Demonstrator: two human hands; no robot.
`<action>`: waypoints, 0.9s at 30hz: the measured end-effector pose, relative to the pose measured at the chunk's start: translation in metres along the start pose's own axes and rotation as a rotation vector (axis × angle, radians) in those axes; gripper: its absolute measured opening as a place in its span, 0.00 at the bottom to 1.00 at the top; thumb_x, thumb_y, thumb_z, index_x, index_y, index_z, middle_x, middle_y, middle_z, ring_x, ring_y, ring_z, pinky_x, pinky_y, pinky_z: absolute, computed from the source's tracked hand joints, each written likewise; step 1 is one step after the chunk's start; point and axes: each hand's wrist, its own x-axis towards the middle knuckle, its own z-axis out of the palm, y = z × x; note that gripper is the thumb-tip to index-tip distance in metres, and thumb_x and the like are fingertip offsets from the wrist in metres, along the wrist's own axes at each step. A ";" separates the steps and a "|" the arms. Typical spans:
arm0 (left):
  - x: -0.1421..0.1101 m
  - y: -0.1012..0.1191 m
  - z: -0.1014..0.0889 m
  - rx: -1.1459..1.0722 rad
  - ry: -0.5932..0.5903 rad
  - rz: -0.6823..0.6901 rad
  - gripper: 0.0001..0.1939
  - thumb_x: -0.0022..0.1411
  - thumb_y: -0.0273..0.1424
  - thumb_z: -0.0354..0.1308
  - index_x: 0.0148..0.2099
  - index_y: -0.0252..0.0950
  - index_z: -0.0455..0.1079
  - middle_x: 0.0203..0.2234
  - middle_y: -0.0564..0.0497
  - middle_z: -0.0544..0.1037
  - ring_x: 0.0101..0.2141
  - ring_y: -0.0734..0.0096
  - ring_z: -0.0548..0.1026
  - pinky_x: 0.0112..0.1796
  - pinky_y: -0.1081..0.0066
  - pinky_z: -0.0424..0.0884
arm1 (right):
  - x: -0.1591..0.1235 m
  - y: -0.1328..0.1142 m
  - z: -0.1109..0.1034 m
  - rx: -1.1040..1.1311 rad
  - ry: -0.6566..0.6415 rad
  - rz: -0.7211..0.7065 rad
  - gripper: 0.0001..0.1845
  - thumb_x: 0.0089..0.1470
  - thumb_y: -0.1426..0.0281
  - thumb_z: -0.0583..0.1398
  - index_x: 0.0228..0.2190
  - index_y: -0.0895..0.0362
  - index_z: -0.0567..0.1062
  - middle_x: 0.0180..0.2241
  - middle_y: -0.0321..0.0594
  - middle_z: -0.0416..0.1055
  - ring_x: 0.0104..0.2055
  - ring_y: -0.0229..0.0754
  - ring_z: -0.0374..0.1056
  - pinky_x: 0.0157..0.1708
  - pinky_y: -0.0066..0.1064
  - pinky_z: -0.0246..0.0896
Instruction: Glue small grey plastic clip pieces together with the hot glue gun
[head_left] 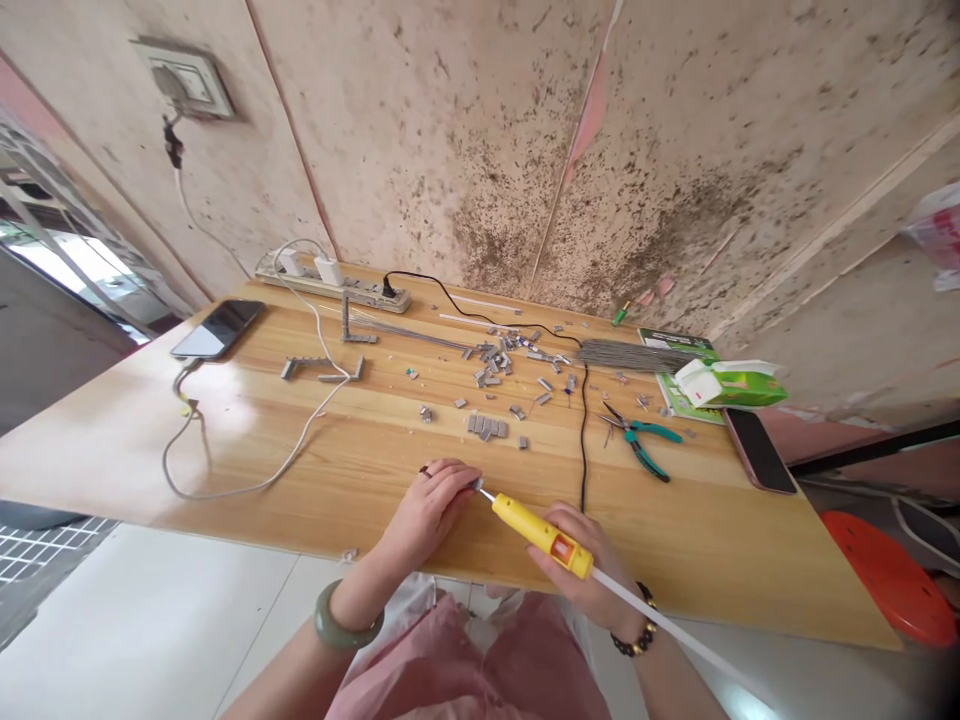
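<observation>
My right hand [585,560] is wrapped around a yellow hot glue gun [517,515] with an orange switch. A long white glue stick [660,622] runs out of its back end. The gun's thin tip meets a small grey piece [477,484] pinched in the fingertips of my left hand [435,505]; the fingers hide most of that piece. Just beyond my hands lies a row of grey rectangular pieces [487,426]. Farther back is a loose heap of similar small grey pieces [491,362].
Teal-handled pliers [641,435], a bundle of grey rods [637,356], a green tissue pack [731,383] and a phone [759,450] lie to the right. At the left are another phone [219,328], a white cable [300,440] and a power strip [337,285]. A black cord [584,430] crosses the table.
</observation>
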 end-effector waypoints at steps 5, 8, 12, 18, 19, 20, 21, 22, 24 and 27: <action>0.001 0.002 -0.001 -0.004 -0.003 -0.010 0.12 0.67 0.27 0.47 0.49 0.36 0.68 0.39 0.45 0.78 0.42 0.64 0.74 0.43 0.63 0.70 | 0.002 0.000 -0.002 -0.015 -0.002 -0.012 0.03 0.56 0.68 0.58 0.32 0.53 0.66 0.31 0.39 0.68 0.34 0.42 0.68 0.34 0.32 0.64; 0.001 0.002 -0.001 -0.004 -0.008 -0.014 0.12 0.67 0.27 0.47 0.50 0.36 0.68 0.39 0.45 0.78 0.42 0.64 0.74 0.43 0.64 0.70 | 0.002 0.001 -0.003 -0.016 -0.012 -0.012 0.05 0.57 0.67 0.57 0.31 0.54 0.65 0.31 0.39 0.67 0.34 0.42 0.68 0.34 0.33 0.64; 0.000 0.000 0.001 -0.009 -0.001 -0.018 0.12 0.67 0.27 0.48 0.49 0.36 0.68 0.39 0.45 0.78 0.41 0.64 0.74 0.43 0.64 0.69 | 0.001 0.002 -0.004 -0.021 -0.022 0.002 0.05 0.57 0.68 0.58 0.32 0.54 0.65 0.31 0.39 0.67 0.34 0.42 0.67 0.35 0.33 0.64; 0.000 -0.001 0.001 -0.008 -0.011 -0.028 0.12 0.68 0.28 0.47 0.50 0.37 0.68 0.39 0.45 0.78 0.42 0.64 0.74 0.43 0.64 0.69 | 0.000 0.000 -0.003 -0.020 -0.027 0.008 0.03 0.56 0.68 0.58 0.33 0.54 0.66 0.32 0.38 0.67 0.35 0.41 0.67 0.35 0.33 0.63; 0.000 -0.001 0.001 -0.005 -0.009 -0.025 0.12 0.68 0.27 0.48 0.50 0.36 0.68 0.39 0.45 0.78 0.42 0.64 0.74 0.43 0.64 0.69 | 0.000 0.000 -0.003 -0.023 -0.032 0.011 0.03 0.57 0.68 0.58 0.33 0.54 0.67 0.32 0.38 0.67 0.34 0.41 0.66 0.35 0.33 0.63; 0.000 -0.001 0.001 -0.003 -0.006 -0.023 0.12 0.68 0.27 0.48 0.50 0.36 0.68 0.39 0.45 0.78 0.42 0.64 0.74 0.43 0.64 0.69 | 0.000 -0.001 -0.004 -0.024 -0.039 0.016 0.04 0.57 0.68 0.57 0.33 0.54 0.67 0.32 0.38 0.67 0.34 0.41 0.66 0.34 0.33 0.63; -0.001 -0.001 0.001 -0.003 -0.003 -0.024 0.12 0.67 0.27 0.48 0.50 0.36 0.68 0.39 0.45 0.78 0.42 0.65 0.74 0.43 0.64 0.69 | 0.000 -0.001 -0.004 -0.026 -0.044 0.021 0.04 0.57 0.68 0.57 0.33 0.55 0.67 0.31 0.38 0.67 0.34 0.41 0.66 0.34 0.33 0.62; -0.001 -0.001 0.001 -0.006 -0.002 -0.028 0.12 0.67 0.27 0.48 0.49 0.36 0.68 0.39 0.45 0.78 0.42 0.65 0.74 0.43 0.64 0.69 | 0.001 -0.001 -0.004 -0.026 -0.045 0.025 0.04 0.57 0.68 0.57 0.33 0.55 0.67 0.31 0.38 0.67 0.34 0.41 0.66 0.34 0.33 0.62; 0.000 -0.001 0.001 -0.013 -0.003 -0.036 0.12 0.67 0.28 0.47 0.49 0.36 0.68 0.39 0.45 0.78 0.41 0.64 0.74 0.43 0.64 0.70 | 0.000 0.000 -0.005 -0.028 -0.041 0.031 0.04 0.57 0.68 0.57 0.32 0.55 0.66 0.31 0.38 0.67 0.34 0.41 0.66 0.35 0.33 0.62; 0.000 -0.001 0.001 -0.012 -0.007 -0.038 0.12 0.67 0.28 0.48 0.49 0.37 0.68 0.39 0.45 0.78 0.41 0.64 0.74 0.43 0.64 0.70 | -0.001 0.001 -0.005 -0.025 -0.031 0.029 0.04 0.57 0.68 0.57 0.32 0.54 0.66 0.31 0.38 0.67 0.35 0.41 0.66 0.35 0.33 0.62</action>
